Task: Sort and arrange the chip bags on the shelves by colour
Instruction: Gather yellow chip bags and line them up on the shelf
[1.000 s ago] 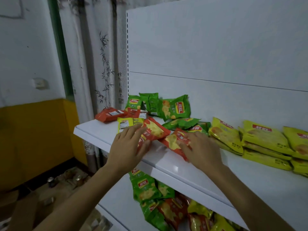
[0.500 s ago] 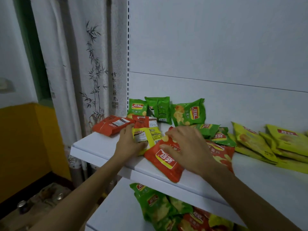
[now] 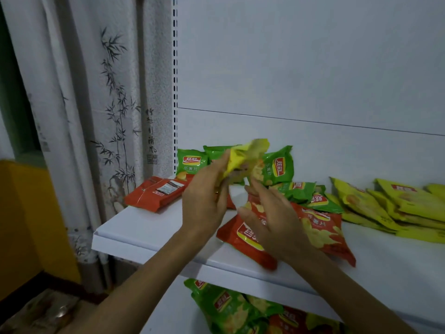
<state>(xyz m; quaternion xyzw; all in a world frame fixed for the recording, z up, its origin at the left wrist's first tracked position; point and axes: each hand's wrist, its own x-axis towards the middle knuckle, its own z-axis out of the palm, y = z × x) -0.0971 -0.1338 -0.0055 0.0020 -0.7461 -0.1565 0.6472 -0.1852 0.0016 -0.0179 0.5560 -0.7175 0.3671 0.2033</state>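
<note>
Holding a yellow bag (image 3: 243,160) up above the shelf (image 3: 134,227), we have it gripped in our left hand (image 3: 204,201), just in front of the green bags (image 3: 278,167). Our right hand (image 3: 274,225) hovers over the red bags (image 3: 322,230), fingers spread and empty. We judge this to be the step of pulling yellows out of the mix. Next, the bag needs carrying right to the yellow pile (image 3: 397,206), perhaps by passing it to the right hand.

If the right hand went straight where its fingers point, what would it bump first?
Probably the yellow bag the left hand holds up. Depth is unclear, so the right hand might pass under it to the green bags.
</note>
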